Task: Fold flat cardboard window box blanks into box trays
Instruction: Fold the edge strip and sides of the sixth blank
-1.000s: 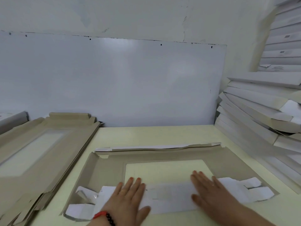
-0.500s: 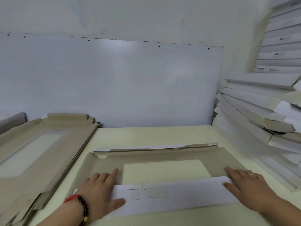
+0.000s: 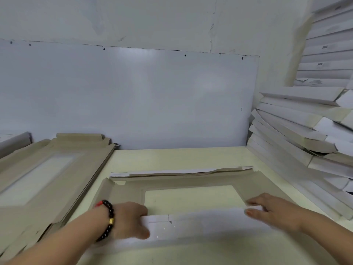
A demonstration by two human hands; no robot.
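A flat grey-brown cardboard window box blank (image 3: 191,185) lay on the pale yellow worktop (image 3: 172,155), directly in front of the person, its rectangular window cut-out showing the worktop through it. The far flap stood partly raised along the back edge. The long white-faced near flap (image 3: 200,224) was lifted off the surface and taken at both ends. The left hand (image 3: 129,220), with a dark beaded bracelet (image 3: 108,220) on its wrist, had its fingers curled over the flap's top edge and the thumb low on the white face, a closed grip on the left end. The right hand (image 3: 271,211) pinched the right end between thumb and fingers.

The board looked light and thin, stiff across each panel but ready to bend at the scored lines, so it would likely buckle if taken in the middle alone; holding near both ends of the flap, close to the crease, seemed the sound place. The edges could crumple under hard pressure.

A stack of unfolded grey-brown blanks (image 3: 47,169) sat to the left, and piled white folded boxes (image 3: 305,134) leaned at the right.
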